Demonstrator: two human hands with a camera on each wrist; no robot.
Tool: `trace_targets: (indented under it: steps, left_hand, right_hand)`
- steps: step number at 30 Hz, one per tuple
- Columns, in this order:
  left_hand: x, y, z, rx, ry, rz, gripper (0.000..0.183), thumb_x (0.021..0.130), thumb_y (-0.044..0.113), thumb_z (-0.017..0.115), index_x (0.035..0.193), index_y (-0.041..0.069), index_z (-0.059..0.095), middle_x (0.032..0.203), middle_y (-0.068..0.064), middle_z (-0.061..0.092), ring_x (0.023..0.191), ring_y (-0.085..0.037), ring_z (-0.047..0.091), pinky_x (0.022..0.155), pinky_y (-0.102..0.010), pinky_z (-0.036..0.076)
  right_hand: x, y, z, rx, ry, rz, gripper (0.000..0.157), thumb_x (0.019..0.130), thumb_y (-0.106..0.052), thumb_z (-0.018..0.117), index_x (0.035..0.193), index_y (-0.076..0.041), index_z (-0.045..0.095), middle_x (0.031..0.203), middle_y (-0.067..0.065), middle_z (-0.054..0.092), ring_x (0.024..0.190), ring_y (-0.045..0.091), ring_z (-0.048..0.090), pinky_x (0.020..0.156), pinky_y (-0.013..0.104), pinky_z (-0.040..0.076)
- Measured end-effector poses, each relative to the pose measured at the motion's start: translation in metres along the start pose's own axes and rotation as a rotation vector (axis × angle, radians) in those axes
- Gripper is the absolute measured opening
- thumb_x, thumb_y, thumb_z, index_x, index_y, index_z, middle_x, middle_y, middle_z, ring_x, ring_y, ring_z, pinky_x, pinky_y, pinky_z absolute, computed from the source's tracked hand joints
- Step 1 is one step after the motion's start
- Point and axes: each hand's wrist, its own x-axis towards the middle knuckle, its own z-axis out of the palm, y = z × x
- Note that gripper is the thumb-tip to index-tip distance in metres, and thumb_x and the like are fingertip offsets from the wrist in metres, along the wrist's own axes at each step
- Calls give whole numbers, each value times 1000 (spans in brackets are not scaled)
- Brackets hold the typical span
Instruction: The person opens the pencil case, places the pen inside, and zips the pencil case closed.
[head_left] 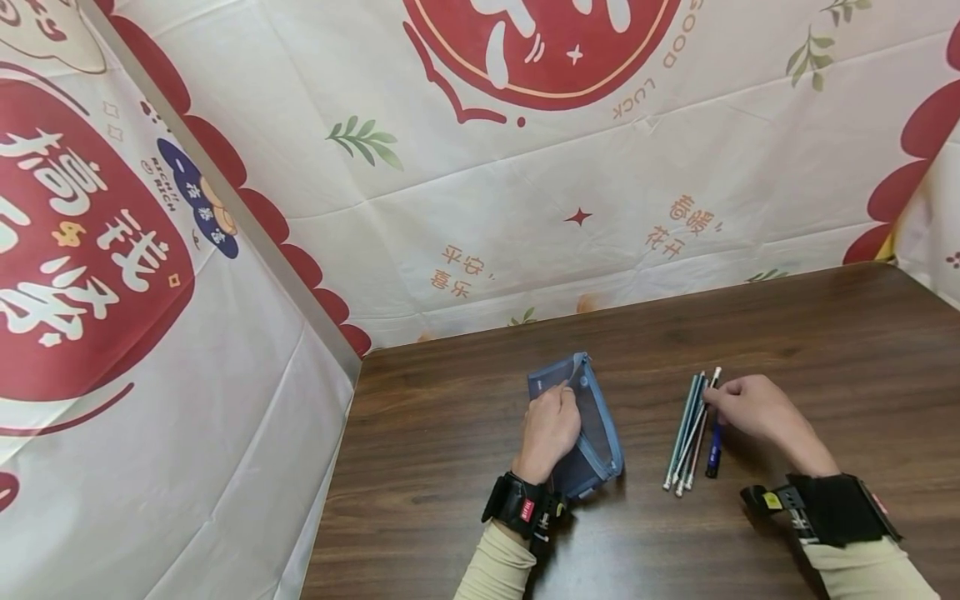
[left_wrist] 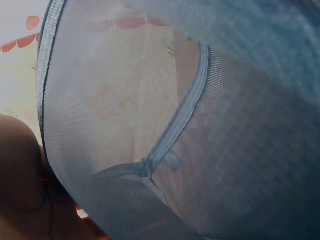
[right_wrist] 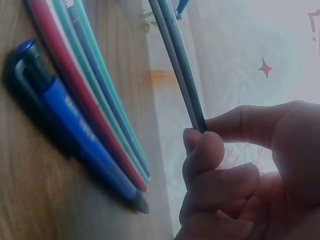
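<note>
While pouch (left_wrist: 180,116) fills left wrist view — right shows pinched pencil (right_wrist: 180,65).

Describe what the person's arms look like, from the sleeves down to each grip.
Both arms wear pale cream sleeves, left sleeve and right sleeve. The left wrist has a black strap with a red label; the right, a wide black cuff and a small device with a yellow mark. Neither the left grip nor the right grip is gloved.
</note>
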Motion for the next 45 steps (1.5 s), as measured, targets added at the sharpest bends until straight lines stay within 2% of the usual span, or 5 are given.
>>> trace_targets:
  steps: [14, 21, 32, 39, 45]
  left_hand:
    - [0, 1, -1, -7, 14, -9, 51, 101, 26, 29, 76, 10, 70, 132, -2, 61, 116, -21, 55, 80, -37, 47]
    - [0, 0, 1, -5, 16, -19, 45, 101, 26, 31, 122, 10, 66, 131, -4, 62, 112, -21, 57, 86, -41, 50]
    - [1, -1, 1, 0, 22, -22, 45, 101, 26, 31, 124, 10, 65, 130, -4, 62, 113, -20, 57, 85, -40, 50]
    - [2, -1, 0, 11, 30, -20, 44, 101, 27, 31, 124, 12, 65, 129, -4, 63, 95, -19, 61, 76, -36, 49]
    - [2, -2, 0, 6, 32, -18, 44, 101, 26, 31, 124, 11, 65, 129, -5, 63, 105, -20, 60, 81, -39, 50]
  right_hand:
    - [9, -12, 0, 8, 31, -25, 51, 97, -41, 41, 74, -2, 67, 69, 6, 61, 59, 17, 44, 52, 31, 34]
    - [13, -20, 3, 16, 48, -58, 51, 97, -41, 43, 78, -2, 69, 70, 6, 62, 57, 17, 44, 51, 31, 35]
    - [18, -31, 3, 24, 45, -68, 51, 97, -42, 42, 79, -2, 69, 74, 8, 65, 60, 17, 47, 54, 31, 37]
    - [19, -34, 4, 33, 42, -86, 50, 98, -40, 42, 84, -2, 71, 75, 7, 66, 64, 18, 49, 56, 31, 37]
    - [20, -37, 5, 41, 58, -98, 49, 98, -39, 43, 83, -1, 70, 73, 7, 64, 62, 18, 46, 55, 31, 35]
